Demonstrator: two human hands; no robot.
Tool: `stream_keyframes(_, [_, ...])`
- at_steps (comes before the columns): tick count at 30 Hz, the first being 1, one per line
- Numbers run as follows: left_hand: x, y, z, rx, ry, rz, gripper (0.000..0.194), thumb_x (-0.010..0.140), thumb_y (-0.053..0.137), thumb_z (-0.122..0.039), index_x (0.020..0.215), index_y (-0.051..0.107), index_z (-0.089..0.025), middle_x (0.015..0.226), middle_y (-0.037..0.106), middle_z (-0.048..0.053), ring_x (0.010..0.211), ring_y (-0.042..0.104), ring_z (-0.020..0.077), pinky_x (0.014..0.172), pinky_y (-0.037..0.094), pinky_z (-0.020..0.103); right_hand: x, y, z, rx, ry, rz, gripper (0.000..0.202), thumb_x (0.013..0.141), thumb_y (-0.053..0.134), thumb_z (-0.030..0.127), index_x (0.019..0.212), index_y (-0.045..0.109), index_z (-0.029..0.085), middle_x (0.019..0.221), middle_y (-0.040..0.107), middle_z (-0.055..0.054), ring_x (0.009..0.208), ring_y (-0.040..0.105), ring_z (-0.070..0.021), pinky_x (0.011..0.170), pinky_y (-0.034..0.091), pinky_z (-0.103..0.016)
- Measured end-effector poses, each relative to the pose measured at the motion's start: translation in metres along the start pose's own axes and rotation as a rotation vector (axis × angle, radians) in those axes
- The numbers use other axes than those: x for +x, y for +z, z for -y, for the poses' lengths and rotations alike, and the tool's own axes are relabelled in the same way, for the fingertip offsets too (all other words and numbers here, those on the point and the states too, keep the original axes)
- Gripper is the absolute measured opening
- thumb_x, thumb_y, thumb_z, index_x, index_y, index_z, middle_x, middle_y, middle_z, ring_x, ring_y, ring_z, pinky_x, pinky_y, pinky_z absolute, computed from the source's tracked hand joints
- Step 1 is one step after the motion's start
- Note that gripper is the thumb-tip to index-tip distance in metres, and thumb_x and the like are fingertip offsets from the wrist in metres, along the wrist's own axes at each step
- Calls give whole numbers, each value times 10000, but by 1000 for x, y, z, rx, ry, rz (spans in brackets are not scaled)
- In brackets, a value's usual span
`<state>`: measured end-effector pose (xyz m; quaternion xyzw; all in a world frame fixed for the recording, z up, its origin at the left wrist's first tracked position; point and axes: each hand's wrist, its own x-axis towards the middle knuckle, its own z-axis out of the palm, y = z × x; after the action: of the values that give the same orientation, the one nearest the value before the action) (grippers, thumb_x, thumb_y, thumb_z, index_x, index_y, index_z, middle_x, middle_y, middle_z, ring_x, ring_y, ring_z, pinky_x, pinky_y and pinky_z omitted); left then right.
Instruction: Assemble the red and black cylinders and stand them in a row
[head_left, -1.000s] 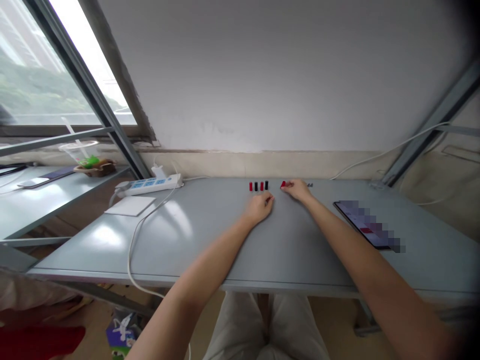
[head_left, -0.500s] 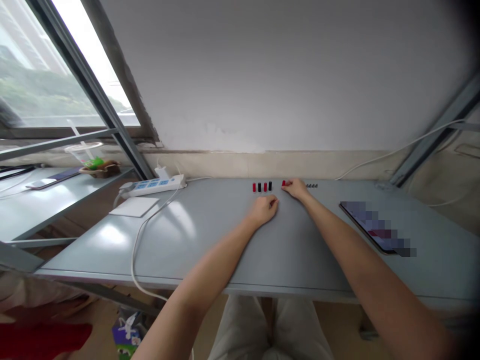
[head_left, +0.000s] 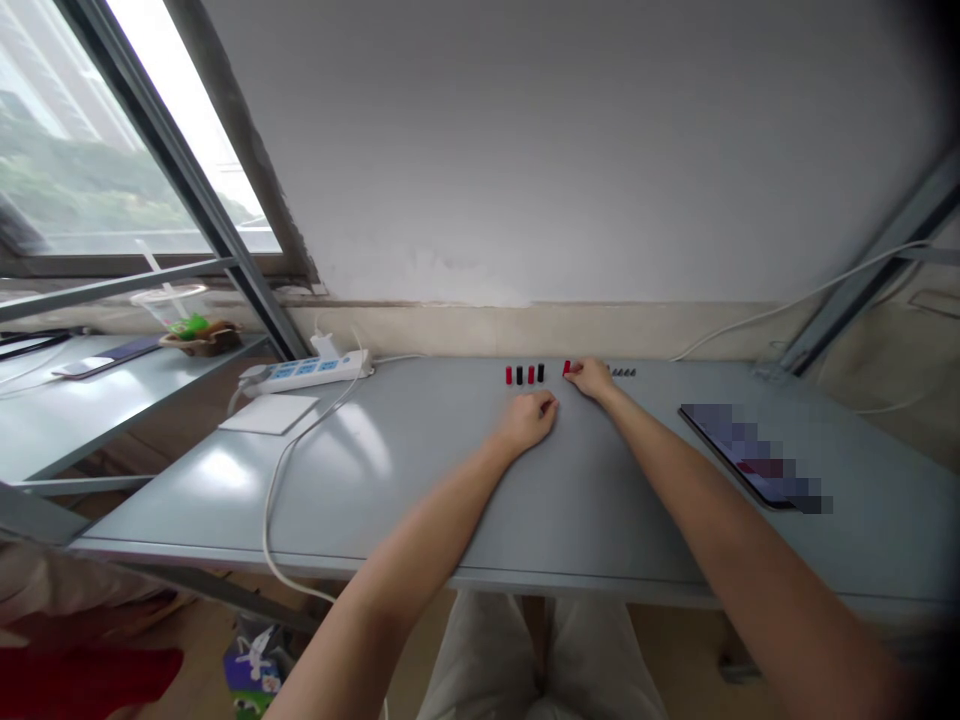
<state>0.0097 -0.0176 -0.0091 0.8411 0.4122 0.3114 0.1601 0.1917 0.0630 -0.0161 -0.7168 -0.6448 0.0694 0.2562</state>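
Note:
My right hand is at the back of the grey desk, its fingertips closed on a small red cylinder that stands upright on the surface. Left of it, red and black cylinders stand in a short row: a red one, a black one, another red one and another black one. My left hand rests on the desk just in front of this row, fingers curled together. What they hold, if anything, is hidden. Several tiny dark pieces lie right of my right hand.
A tablet-like device with a blurred screen lies to the right. On the left are a white power strip, a white flat box and a white cable running over the front edge. The wall rises behind the desk.
My right hand has shifted very slightly, and a little more of the red cylinder shows at its fingertips. My left hand and the row of cylinders have stayed in place.

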Motion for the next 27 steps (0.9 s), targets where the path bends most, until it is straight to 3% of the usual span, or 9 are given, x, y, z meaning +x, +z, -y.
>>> stream_keyframes(13, [0,5,6,7,35,-9,253,848,409,-272,814,634,-161,691,625,40,584,513,125,604,391,245,1,0,1,-39,6,23,153,740,529,146,770,678,130,814,678,-122,772,618,-204,685,432,-268])
stream_keyframes(20, [0,2,2,66,12,15,264,854,396,-272,845,638,-167,733,639,61,632,546,152,645,419,270,-5,-14,0,-129,6,95,83,702,632,235,688,671,164,746,673,-97,721,613,-205,637,426,-266])
stream_keyframes(23, [0,1,-3,112,-50,9,294,853,400,-262,1050,595,-165,820,651,92,728,587,194,709,437,310,-14,-26,0,-190,-12,152,86,668,669,253,636,664,173,696,665,-98,710,612,-211,637,425,-274])
stream_keyframes(27, [7,5,-7,157,-158,2,549,828,435,-220,1356,319,-124,923,638,161,828,606,265,783,431,381,-35,-38,8,-144,-24,136,126,691,639,289,623,658,184,668,660,-84,675,605,-198,609,414,-268])
